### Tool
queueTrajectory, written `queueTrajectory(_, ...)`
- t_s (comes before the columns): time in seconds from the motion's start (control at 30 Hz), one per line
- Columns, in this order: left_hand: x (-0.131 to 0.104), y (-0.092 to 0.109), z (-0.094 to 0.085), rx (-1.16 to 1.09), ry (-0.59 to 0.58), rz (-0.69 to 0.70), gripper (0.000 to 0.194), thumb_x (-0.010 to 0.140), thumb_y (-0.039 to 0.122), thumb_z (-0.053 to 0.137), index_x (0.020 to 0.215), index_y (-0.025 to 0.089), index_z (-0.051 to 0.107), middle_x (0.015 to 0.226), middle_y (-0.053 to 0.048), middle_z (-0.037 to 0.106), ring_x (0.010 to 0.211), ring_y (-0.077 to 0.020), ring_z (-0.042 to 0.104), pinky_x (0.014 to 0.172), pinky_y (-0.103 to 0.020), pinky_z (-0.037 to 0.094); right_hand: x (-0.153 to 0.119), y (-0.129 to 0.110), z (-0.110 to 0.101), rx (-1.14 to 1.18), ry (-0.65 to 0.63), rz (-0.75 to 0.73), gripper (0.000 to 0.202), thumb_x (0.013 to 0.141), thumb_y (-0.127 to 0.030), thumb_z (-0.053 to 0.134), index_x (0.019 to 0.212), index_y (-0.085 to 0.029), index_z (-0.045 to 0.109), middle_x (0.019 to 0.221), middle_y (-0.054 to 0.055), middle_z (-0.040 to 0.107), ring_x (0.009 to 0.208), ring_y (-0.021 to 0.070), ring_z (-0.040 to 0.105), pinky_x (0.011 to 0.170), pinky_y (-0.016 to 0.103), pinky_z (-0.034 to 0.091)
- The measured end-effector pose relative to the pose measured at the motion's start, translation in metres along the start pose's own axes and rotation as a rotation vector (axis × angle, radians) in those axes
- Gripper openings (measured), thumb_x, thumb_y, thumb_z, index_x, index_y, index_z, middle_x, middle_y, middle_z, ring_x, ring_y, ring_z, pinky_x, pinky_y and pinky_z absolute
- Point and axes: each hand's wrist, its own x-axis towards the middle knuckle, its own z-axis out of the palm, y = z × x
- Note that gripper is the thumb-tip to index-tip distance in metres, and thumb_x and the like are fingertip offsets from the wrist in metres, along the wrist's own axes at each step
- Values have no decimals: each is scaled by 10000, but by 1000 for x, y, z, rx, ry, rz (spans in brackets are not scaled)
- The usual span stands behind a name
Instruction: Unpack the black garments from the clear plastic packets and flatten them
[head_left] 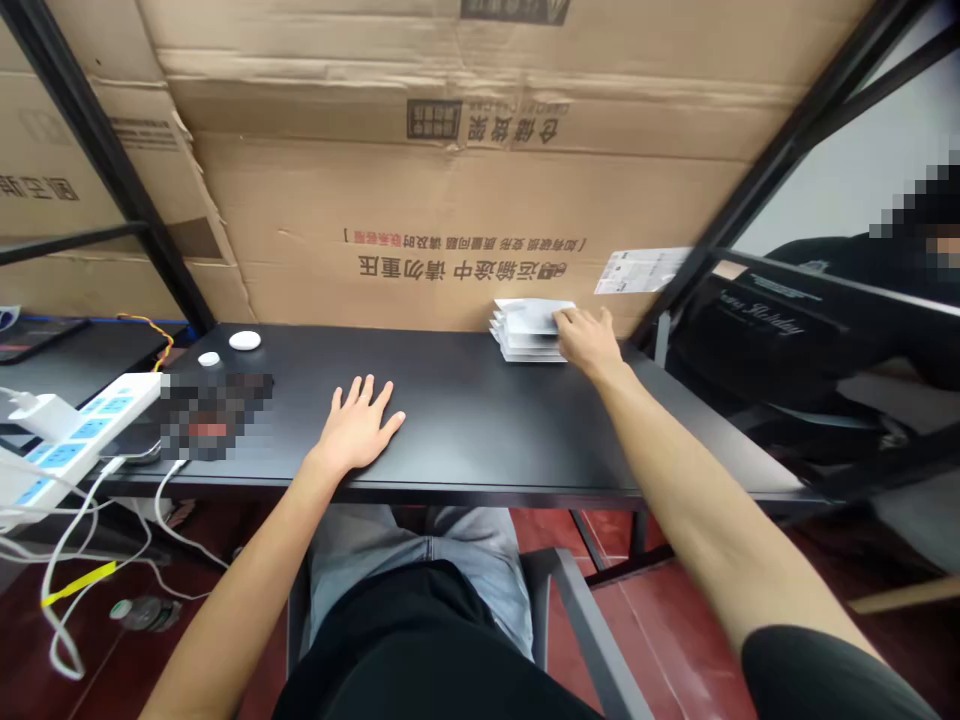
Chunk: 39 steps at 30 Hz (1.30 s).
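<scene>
My right hand (589,338) rests fingers-spread on the stack of white packets (529,330); light, slippery, best gripped by its edges.

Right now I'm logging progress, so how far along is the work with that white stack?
Nothing looks done yet: the white stack sits whole at the desk's far edge. In hand: the right hand rests its fingers on the top piece. The left hand lies flat and open on bare desk. Left: every piece, none lifted off.
</scene>
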Motion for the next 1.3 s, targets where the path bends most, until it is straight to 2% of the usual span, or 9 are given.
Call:
queueTrajectory(0.1, 0, 1, 1, -7, -1, 1, 815, 1143, 690, 282, 1812, 230, 351, 1883, -175, 256, 1762, -402, 204, 1386, -670, 220, -2, -10, -12, -14, 46, 12, 499, 1096, -148, 256, 1347, -104, 685, 1133, 235, 750, 1068, 365, 633, 1139, 639, 403)
queueTrajectory(0.2, -1, 1, -1, -24, -2, -9, 804, 1144, 682, 307, 1815, 240, 340, 1885, -168, 255, 1765, -402, 191, 1393, -668, 198, -10, -35, -28, -1, 93, -21, 494, 1121, -221, 265, 1357, -91, 680, 1177, 261, 736, 1149, 403, 621, 1079, 562, 444)
queueTrajectory(0.4, -9, -2, -18, -205, 72, 158, 1038, 1099, 618, 549, 1853, 188, -20, 1895, -188, 224, 1769, -331, 210, 1416, -526, 263, -59, -128, -57, 142, -24, -226, 516, 1080, -174, 345, 1491, -137, 655, 1441, 239, 713, 1366, 429, 592, 1178, 548, 446)
queueTrajectory(0.6, -18, 12, -34, -171, 156, 380, 769, 1075, 433, 662, 1781, 285, 394, 1881, -81, 311, 1751, -295, 268, 1431, -473, 275, -102, -196, -60, 380, -148, -380, 479, 1106, -197, 423, 1499, -246, 693, 1523, 118, 730, 1389, 323, 667, 1194, 452, 541)
queueTrajectory(0.7, -18, 18, -33, -106, 146, 410, 517, 1081, 275, 604, 1596, 293, 651, 1756, -61, 535, 1684, -299, 412, 1426, -525, 287, -111, -195, -53, 546, -180, -491, 523, 1104, -209, 456, 1570, -300, 675, 1611, 49, 689, 1494, 276, 634, 1284, 438, 507)
queueTrajectory(0.8, -15, 13, -29, -146, 172, 433, 463, 1051, 173, 573, 1470, 279, 740, 1592, -54, 698, 1553, -276, 584, 1363, -490, 416, -117, -178, -44, 605, -112, -506, 491, 1093, -223, 536, 1540, -324, 710, 1593, 47, 705, 1471, 281, 672, 1262, 457, 550)
queueTrajectory(1.0, -9, 1, -28, -205, 269, 414, 460, 1017, 133, 601, 1432, 289, 726, 1536, -43, 738, 1427, -271, 688, 1253, -474, 525, -122, -147, -33, 637, 103, -491, 266, 1126, -237, 586, 1220, -262, 834, 1312, 79, 845, 1138, 259, 835, 1012, 380, 680)
queueTrajectory(1.17, -17, 28, -35, -85, 352, 397, 494, 1013, 242, 743, 1499, 314, 687, 1549, -81, 723, 1493, -344, 619, 1343, -641, 357, -123, -151, -31, 717, 139, -478, 234, 1135, -264, 598, 1199, -271, 823, 1233, 69, 866, 1076, 245, 847, 970, 352, 681)
queueTrajectory(1.3, -26, 52, -33, -99, 404, 488, 342, 1042, 276, 745, 1384, 278, 754, 1438, -87, 775, 1357, -320, 690, 1197, -537, 505, -125, -162, -35, 768, 126, -498, 227, 1138, -272, 605, 1221, -252, 815, 1190, 74, 875, 1054, 246, 849, 961, 348, 676)
